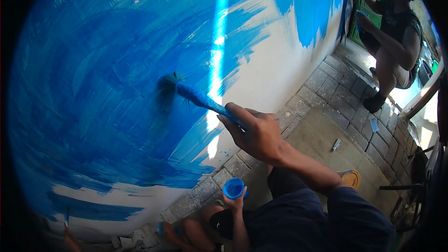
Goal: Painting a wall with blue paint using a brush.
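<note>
My right hand (259, 133) is closed around the blue-smeared handle of a paintbrush (198, 97). Its splayed bristles, dark with paint and slightly blurred, are against or very close to the wall (116, 88); contact cannot be told for certain. Streaky blue paint covers much of that wall, while a pale strip (261, 74) shows on the right and along the bottom. Lower down, the fingers of my left hand (236, 202) wrap a small blue cup (233, 188) with blue paint inside.
At the lower left, another person's hand (71, 241) holds a brush at the wall; a second cup (160, 227) is nearby. Someone in dark clothes (403, 32) crouches at the upper right. A yellow-lidded tub (350, 178) stands on the floor, beyond paving bricks (338, 95).
</note>
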A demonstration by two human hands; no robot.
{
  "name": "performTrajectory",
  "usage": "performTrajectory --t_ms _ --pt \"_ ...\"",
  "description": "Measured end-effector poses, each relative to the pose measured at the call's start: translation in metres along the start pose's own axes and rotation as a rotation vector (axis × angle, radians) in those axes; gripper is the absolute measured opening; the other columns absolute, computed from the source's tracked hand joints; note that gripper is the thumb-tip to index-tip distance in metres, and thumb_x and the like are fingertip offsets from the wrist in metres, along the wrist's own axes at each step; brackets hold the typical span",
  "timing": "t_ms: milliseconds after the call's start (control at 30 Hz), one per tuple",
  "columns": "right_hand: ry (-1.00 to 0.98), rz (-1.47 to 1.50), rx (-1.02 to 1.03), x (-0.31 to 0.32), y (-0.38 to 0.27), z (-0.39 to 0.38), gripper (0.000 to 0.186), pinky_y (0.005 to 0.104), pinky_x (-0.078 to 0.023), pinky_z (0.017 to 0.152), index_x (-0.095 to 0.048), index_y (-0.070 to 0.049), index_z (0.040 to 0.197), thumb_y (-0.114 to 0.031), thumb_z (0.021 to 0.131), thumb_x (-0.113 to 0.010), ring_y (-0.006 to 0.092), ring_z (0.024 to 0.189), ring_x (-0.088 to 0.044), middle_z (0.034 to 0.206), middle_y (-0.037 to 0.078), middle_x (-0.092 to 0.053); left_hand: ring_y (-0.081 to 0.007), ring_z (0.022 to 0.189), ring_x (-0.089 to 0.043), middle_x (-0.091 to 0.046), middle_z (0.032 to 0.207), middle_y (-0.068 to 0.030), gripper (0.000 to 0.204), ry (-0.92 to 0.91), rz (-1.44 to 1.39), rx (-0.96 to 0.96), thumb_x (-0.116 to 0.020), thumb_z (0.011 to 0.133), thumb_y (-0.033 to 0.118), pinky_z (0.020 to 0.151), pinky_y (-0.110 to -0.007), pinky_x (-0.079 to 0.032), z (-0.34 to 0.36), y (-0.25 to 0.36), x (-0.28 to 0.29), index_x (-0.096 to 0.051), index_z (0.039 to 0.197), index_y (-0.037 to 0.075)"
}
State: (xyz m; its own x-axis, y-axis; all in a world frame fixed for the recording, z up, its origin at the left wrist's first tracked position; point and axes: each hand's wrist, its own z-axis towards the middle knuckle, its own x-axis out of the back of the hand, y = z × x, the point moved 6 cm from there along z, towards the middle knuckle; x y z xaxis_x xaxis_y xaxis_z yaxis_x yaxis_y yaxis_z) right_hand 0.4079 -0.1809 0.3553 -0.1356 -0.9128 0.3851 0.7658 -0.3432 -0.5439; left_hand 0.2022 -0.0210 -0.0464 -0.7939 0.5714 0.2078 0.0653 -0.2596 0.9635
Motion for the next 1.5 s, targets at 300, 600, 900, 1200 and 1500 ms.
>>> performTrajectory --t_ms 300,600,900,1200,1500 --pt "0.088 -0.14 -0.192 0.068 0.133 0.055 0.026 0.0366 -0.051 0.054 -0.072 -0.009 0.099 -0.032 0.089 -0.07 0.0315 0.06 -0.068 0.07 0.016 -0.067 -0.02 0.09 -0.064 -0.066 0.101 -0.0084 0.065 0.036 0.005 -0.009 -0.097 0.056 0.023 0.083 -0.035 -0.051 0.0 0.001 0.008 -0.061 0.106 0.002" --pt "0.392 -0.498 -0.295 0.13 0.178 0.071 0.032 0.0436 -0.049 0.056 -0.071 -0.009 0.093 -0.039 0.094 -0.06 0.0388 0.068 -0.067 0.071 0.018 -0.066 -0.0203 0.092 -0.064 -0.066 0.103 -0.0086 0.069 0.039 0.135 -0.026 -0.097 0.055 0.025 0.086 -0.037 -0.051 -0.003 0.007 0.007 -0.06 0.109 0.002" --pt "-0.123 0.156 -0.017 0.005 0.018 0.027 0.024 0.0425 -0.049 0.053 -0.068 -0.006 0.096 -0.03 0.092 -0.065 0.037 0.056 -0.064 0.061 0.017 -0.063 -0.0197 0.096 -0.063 -0.065 0.108 -0.0083 0.067 0.106 0.089 0.087 -0.095 0.058 0.021 0.09 -0.036 -0.049 -0.021 -0.001 0.024 -0.06 0.112 0.003" --pt "0.362 -0.518 -0.309 0.15 0.213 0.063 0.031 0.0391 -0.048 0.055 -0.072 -0.01 0.096 -0.039 0.093 -0.062 0.0321 0.06 -0.065 0.067 0.015 -0.065 -0.0206 0.097 -0.062 -0.064 0.109 -0.0085 0.071 0.121 0.025 -0.021 -0.095 0.058 0.018 0.089 -0.036 -0.05 -0.039 0.039 0.024 -0.057 0.115 0.003" --pt "0.583 0.11 -0.244 0.055 0.136 0.033 0.024 0.031 -0.045 0.053 -0.07 -0.003 0.102 -0.024 0.092 -0.066 0.0143 0.057 -0.061 0.063 0.014 -0.061 -0.0188 0.097 -0.062 -0.064 0.109 -0.0076 0.07 0.116 -0.024 -0.008 -0.095 0.059 0.018 0.088 -0.035 -0.05 -0.041 0.042 0.019 -0.057 0.116 0.002"
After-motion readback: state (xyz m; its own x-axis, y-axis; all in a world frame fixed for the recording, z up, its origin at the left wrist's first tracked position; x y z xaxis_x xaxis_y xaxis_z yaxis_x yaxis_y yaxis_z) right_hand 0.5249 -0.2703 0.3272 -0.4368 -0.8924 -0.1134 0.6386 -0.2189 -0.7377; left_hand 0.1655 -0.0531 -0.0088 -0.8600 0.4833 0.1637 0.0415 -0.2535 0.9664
